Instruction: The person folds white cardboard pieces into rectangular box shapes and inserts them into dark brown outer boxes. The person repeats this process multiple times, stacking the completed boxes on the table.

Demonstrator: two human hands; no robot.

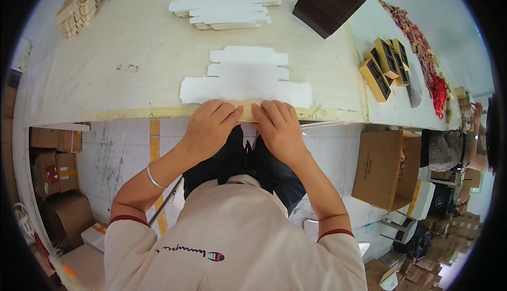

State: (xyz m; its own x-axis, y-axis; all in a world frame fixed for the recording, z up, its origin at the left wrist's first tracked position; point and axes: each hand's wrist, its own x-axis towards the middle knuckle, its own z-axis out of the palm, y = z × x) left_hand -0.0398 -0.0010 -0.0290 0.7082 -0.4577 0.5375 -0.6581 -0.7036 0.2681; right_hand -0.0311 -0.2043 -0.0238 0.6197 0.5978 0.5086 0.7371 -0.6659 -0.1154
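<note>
A flat white cardboard box blank (248, 74) lies at the table's near edge, its tabs spread to both sides. My left hand (214, 125) and my right hand (278, 127) are side by side at its near edge, fingers bent and pinching it. Between them shows a tan-gold strip (246, 109) along that edge; whether it is the blank's folded flap or the tape along the table I cannot tell for sure. My thumbs are partly hidden. Farther back, a stack of the same white blanks (224, 1) lies on the table (142, 43).
A dark brown box (330, 3) stands at the back right. Several gold boxes with dark inserts (388, 64) are piled to the right, beside red ribbons (439, 96). Stacked cream pieces (79, 8) lie far left. An open carton (380, 169) is on the floor; another person (449, 151) is at far right.
</note>
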